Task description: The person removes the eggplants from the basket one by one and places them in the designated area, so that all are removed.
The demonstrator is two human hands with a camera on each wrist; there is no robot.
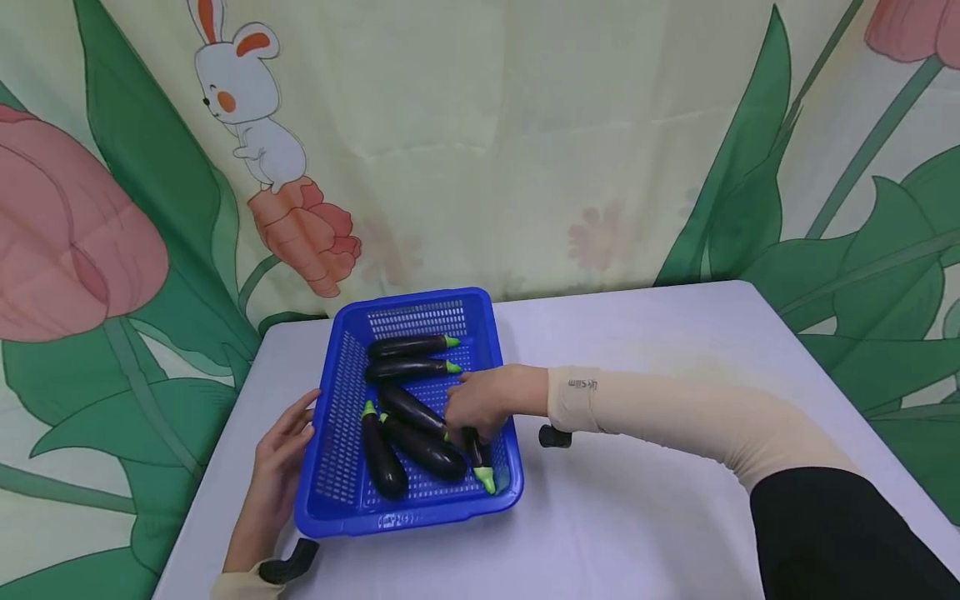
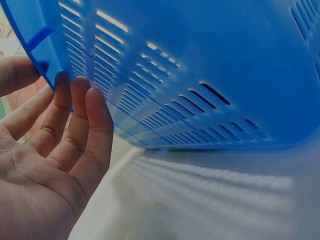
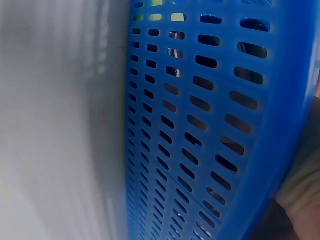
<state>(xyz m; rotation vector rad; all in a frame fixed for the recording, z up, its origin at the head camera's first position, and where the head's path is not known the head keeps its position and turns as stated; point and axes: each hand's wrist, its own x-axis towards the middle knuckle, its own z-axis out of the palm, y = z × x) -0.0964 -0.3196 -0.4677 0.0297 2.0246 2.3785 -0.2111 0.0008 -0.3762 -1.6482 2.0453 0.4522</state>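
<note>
In the head view, a blue plastic basket [image 1: 408, 523] holds several dark purple eggplants with green stem ends. My right hand [image 1: 483, 404] reaches over its right rim and grips an eggplant [image 1: 482, 454] whose green end faces the front. Close by lie a thick eggplant [image 1: 427, 450] and another eggplant [image 1: 412, 408]. My left hand [image 1: 281, 454] is at the basket's left side. In the left wrist view, its loosely bent fingers [image 2: 100, 120] touch the outside near the rim. The right wrist view shows mostly the slotted basket wall [image 3: 235, 115], hiding my right fingers.
Under the basket is a table with a white cloth [image 1: 637, 517]. Two eggplants lie crosswise at the back of the basket, and one eggplant [image 1: 382, 458] lies along its left side. Behind the table hangs a printed curtain [image 1: 510, 150] with flowers and a rabbit.
</note>
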